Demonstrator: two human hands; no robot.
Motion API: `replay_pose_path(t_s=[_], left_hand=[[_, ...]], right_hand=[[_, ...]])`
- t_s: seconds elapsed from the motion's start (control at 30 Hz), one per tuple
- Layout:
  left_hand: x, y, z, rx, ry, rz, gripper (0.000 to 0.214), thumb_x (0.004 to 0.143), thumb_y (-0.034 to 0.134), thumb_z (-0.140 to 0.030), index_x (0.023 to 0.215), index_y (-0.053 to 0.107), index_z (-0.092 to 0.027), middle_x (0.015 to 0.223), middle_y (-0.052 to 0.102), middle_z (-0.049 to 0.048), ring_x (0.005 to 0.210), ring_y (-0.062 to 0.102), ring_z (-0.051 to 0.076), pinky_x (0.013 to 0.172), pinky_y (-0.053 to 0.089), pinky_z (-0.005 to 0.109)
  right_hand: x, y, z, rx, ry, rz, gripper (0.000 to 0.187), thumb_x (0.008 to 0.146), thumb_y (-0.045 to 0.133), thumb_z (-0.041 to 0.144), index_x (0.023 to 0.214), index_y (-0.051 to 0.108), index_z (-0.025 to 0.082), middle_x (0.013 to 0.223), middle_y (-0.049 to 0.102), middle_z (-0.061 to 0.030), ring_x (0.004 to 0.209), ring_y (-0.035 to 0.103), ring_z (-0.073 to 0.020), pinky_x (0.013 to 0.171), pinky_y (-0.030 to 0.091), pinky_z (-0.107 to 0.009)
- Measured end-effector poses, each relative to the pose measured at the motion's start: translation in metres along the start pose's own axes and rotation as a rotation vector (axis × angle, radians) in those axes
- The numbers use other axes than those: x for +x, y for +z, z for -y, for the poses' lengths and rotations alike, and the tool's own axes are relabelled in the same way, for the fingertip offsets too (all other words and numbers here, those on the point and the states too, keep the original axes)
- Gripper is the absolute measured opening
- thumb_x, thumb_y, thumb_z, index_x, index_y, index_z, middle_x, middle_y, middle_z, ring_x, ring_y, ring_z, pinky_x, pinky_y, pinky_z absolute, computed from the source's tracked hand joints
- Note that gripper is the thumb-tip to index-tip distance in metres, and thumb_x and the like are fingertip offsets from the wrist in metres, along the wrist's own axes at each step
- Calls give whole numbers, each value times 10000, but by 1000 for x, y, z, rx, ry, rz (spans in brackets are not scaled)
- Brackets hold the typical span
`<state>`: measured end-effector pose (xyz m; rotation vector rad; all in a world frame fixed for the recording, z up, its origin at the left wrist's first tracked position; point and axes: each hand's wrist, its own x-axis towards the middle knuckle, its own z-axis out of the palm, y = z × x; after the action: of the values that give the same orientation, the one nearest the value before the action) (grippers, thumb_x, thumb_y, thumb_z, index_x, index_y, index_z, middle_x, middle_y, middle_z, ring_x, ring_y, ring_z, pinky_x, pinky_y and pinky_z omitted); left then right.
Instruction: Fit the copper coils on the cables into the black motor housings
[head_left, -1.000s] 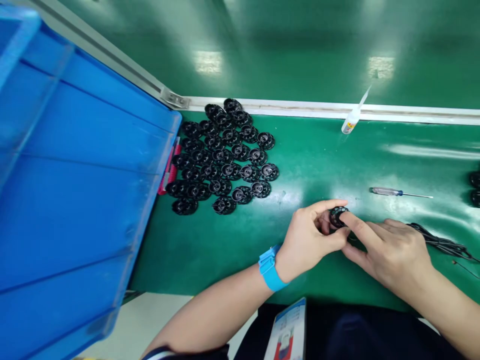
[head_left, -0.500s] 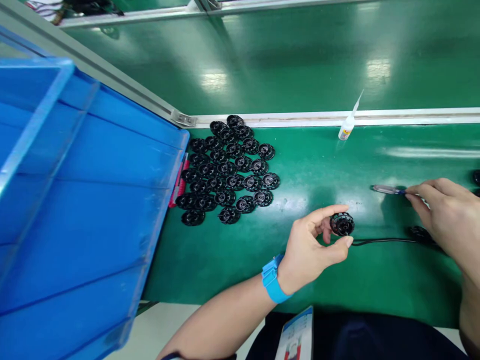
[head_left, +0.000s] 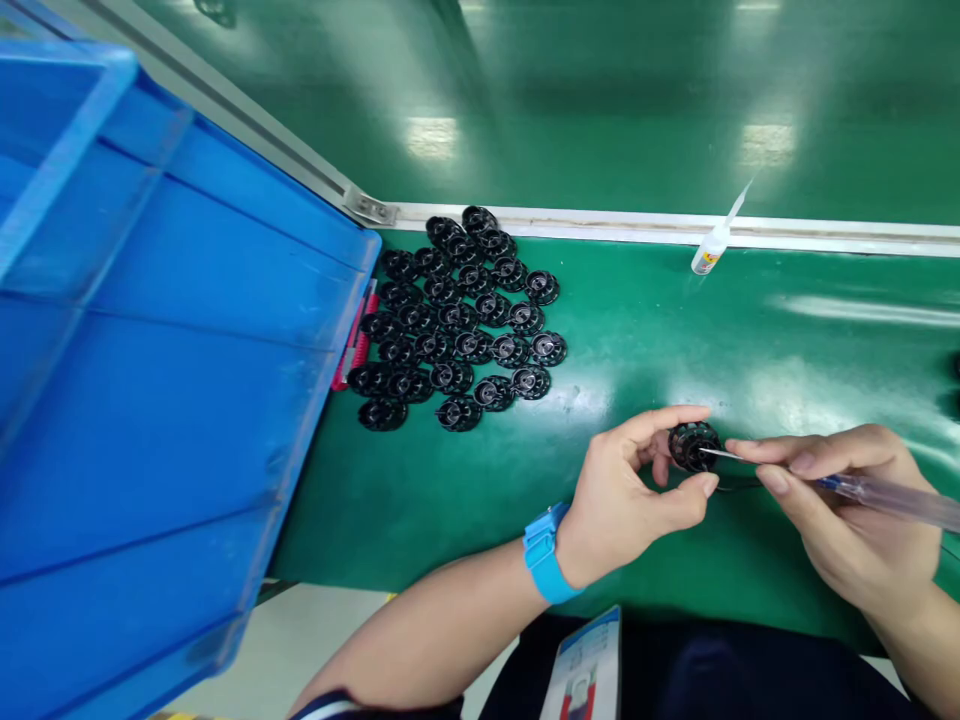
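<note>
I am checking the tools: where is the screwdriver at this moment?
In the head view, the screwdriver is at lower right, in the right hand, its tip at the black round part held by the left hand.

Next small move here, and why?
Probably settle the screwdriver tip against the middle of the black round part. The left hand grips the part by its edge, and the right hand already points the tip there; whether it touches, I can't tell.
</note>
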<state>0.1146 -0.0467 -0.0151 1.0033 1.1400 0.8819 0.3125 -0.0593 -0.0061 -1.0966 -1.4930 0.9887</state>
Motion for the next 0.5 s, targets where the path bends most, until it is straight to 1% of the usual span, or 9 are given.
replay_pose_path(t_s=[0.1, 0.23, 0.3, 0.37, 0.5], left_hand=[[0, 0, 1, -20, -10, 0, 514, 718, 787, -202, 1230, 751, -176, 664, 536, -52, 594, 447, 93, 560, 404, 231], [1, 0, 0, -48, -29, 3, 497, 714, 786, -214, 1209, 750, -186, 667, 556, -47, 591, 447, 93, 547, 389, 231], [1, 0, -1, -58, -36, 0, 489, 712, 788, -215, 1200, 751, -186, 648, 536, -55, 582, 440, 92, 544, 384, 232], [2, 0, -2, -66, -43, -3, 484, 714, 786, -216, 1196, 752, -182, 632, 513, -62, 572, 432, 90, 539, 378, 233], [2, 0, -3, -74, -52, -11, 480, 720, 781, -212, 1199, 753, -191, 627, 511, -59, 565, 425, 93, 525, 363, 235]], right_hand=[[-3, 1, -1, -22, 0, 15, 262, 866, 736, 22, 968, 607, 226, 1030, 807, -34, 935, 800, -234, 805, 702, -349], [-10, 0, -4, -52, 19, 19, 259, 862, 741, 37, 971, 621, 239, 1069, 805, -45, 950, 798, -258, 821, 705, -404], [-12, 0, -6, -85, -23, 22, 274, 852, 740, 30, 988, 632, 243, 1076, 804, -46, 959, 796, -265, 818, 705, -405], [-11, 0, -7, -136, -84, 40, 298, 845, 733, 12, 997, 640, 250, 1080, 805, -41, 970, 793, -267, 806, 706, -389], [-2, 1, 0, -275, -154, 105, 249, 875, 707, 34, 941, 624, 260, 1055, 810, -12, 907, 798, -221, 721, 695, -282]])
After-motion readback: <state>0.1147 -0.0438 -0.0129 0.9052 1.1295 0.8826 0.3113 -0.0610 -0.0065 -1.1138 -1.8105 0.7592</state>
